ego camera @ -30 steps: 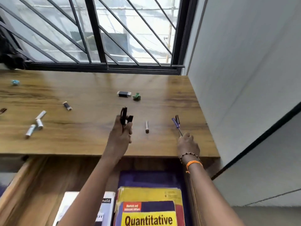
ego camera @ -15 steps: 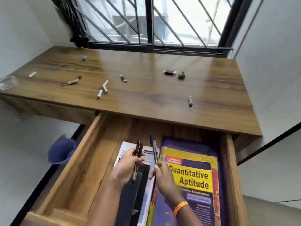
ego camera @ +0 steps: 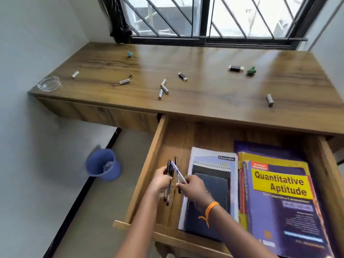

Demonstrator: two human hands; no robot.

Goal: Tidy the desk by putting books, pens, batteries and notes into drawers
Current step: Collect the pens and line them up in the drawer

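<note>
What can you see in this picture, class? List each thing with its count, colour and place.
Desk: one, brown wood, under window.
Batteries: about seven, mostly white, scattered on desk.
Green object: one, desk right.
Glass dish: one, clear, desk left corner.
Drawer: one, wooden, open.
Books: at least three, yellow, purple and blue, in drawer.
Bin: one, blue, on floor.
Pens: several, dark, over drawer's left part.
Left hand: grip on pens.
Right hand: grip on pens.
</note>
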